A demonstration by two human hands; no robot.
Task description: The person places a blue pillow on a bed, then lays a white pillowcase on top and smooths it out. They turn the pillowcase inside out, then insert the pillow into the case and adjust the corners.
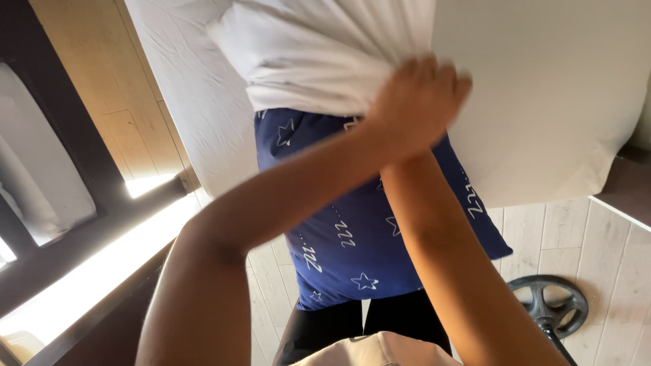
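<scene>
A pillow in a navy blue case with white stars (359,230) hangs upright in front of me. A white cover (319,54) is bunched over its upper part. My left hand (417,98) reaches across from the lower left and is closed on the lower hem of the white cover. My right forearm (447,257) comes up from the lower right and meets the left wrist against the blue pillow. The right hand itself is hidden behind my left forearm.
A white mattress (556,88) fills the upper right, with a white sheet (196,88) hanging to the left. A dark bed frame (81,156) runs along the left. A dark round weight plate (549,305) lies on the pale plank floor (610,257).
</scene>
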